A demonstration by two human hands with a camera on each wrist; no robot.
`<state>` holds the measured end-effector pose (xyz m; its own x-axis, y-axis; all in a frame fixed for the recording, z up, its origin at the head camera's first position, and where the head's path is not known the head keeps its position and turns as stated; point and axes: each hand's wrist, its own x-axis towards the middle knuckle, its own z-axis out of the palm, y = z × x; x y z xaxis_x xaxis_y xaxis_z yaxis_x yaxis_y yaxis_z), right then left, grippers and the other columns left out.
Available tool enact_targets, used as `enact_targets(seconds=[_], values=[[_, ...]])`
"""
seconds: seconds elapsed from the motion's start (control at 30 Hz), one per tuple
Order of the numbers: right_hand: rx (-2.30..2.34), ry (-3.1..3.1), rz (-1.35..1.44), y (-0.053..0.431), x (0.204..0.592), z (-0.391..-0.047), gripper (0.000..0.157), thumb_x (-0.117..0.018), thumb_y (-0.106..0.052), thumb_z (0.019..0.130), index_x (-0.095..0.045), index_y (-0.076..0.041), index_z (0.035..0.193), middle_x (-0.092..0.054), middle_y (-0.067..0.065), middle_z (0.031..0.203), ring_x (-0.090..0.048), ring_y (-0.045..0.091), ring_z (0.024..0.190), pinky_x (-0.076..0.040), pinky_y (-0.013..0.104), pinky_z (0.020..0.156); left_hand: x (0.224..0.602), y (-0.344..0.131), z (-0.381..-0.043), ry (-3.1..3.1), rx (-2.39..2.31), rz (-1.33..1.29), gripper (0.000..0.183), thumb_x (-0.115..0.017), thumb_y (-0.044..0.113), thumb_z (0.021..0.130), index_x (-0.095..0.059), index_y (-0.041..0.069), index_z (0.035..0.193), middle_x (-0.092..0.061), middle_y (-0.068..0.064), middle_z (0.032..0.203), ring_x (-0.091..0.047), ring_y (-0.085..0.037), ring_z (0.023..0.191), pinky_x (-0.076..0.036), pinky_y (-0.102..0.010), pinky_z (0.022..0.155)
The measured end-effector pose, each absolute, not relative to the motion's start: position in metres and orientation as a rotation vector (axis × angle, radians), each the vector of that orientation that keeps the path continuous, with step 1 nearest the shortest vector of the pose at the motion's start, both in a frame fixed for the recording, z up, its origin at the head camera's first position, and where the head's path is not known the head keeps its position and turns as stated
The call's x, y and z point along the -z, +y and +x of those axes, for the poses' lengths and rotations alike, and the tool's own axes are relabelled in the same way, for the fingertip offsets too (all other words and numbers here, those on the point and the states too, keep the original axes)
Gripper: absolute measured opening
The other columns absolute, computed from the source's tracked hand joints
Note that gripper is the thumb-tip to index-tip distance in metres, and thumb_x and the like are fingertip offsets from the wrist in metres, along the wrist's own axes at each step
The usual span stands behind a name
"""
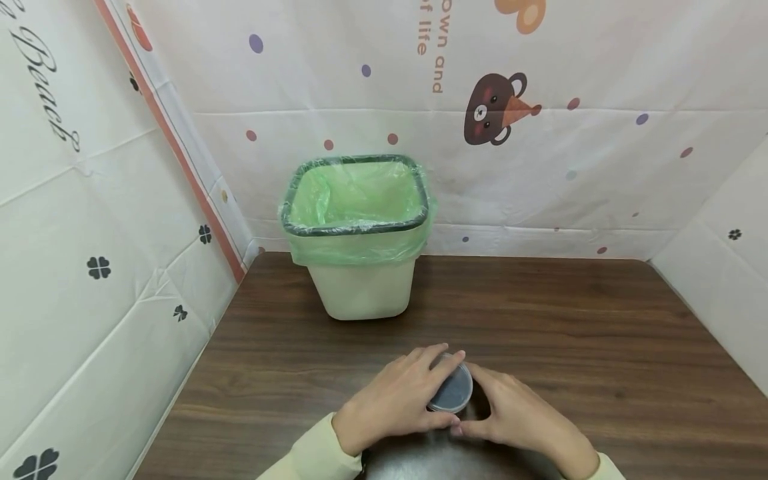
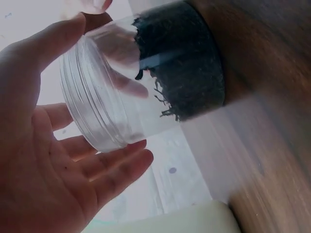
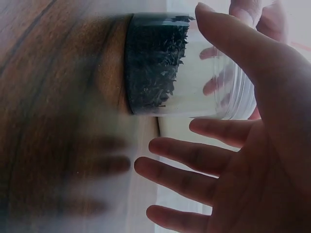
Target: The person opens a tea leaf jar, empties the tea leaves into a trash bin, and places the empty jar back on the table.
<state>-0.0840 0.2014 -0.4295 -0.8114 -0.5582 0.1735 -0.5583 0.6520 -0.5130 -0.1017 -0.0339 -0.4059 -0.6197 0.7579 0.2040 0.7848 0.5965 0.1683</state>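
Observation:
A clear round jar [image 1: 454,389] with a transparent lid stands on the table in front of me, its lower part filled with dark, dry, leaf-like shreds [image 3: 155,68]. My left hand [image 1: 405,393] holds it at the top, with fingers over the lid [image 2: 90,97] and the thumb at the near side. From the other side, the thumb and forefinger of my right hand [image 1: 519,410] bracket the jar, while its other fingers [image 3: 184,170] spread away from the wall. The two thumb tips meet close to the jar's near side in the head view.
Behind the jar, to the left, stands a pale waste bin [image 1: 363,293] lined with a green plastic bag [image 1: 360,250] under a dark rim ring. The brown wood-grain table [image 1: 570,313] is bordered by printed white cloth [image 1: 336,87] at the back and sides.

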Motion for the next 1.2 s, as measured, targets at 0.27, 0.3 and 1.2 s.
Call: enact_targets(seconds=[0.27,0.3,1.2], values=[[-0.906,-2.78,1.007,0.199,0.432,-0.084,0.075,-0.076,-0.057,0.084,-0.053,-0.014,0.141,-0.065,-0.007,0.125,-0.063,0.007,0.105,-0.056,0.037,0.086,0.406,-0.036,-0.1,-2.659,0.521,-1.311,0.08,-0.072,0.055,0.088,-0.045,0.016,0.153,-0.051,-0.01,0.136,-0.059,-0.019,0.112,-0.054,-0.024,0.08],[-0.909,-2.768,1.012,0.199,0.432,-0.084,0.076,-0.076,-0.056,0.084,-0.052,-0.013,0.142,-0.065,-0.006,0.126,-0.063,0.008,0.106,-0.056,0.037,0.086,0.406,-0.037,-0.1,-2.657,0.542,-1.307,0.08,-0.072,0.056,0.088,-0.045,0.016,0.152,-0.051,-0.009,0.135,-0.059,-0.019,0.11,-0.054,-0.023,0.08],[-1.168,-2.581,1.06,0.199,0.418,-0.081,0.086,-0.085,-0.035,0.082,-0.04,-0.019,0.154,-0.056,-0.001,0.142,-0.061,0.015,0.115,-0.053,0.037,0.09,0.396,-0.039,-0.102,-2.428,1.105,-1.152,0.069,-0.081,0.049,0.072,-0.057,0.016,0.128,-0.056,0.004,0.118,-0.062,-0.008,0.09,-0.051,-0.016,0.076]])
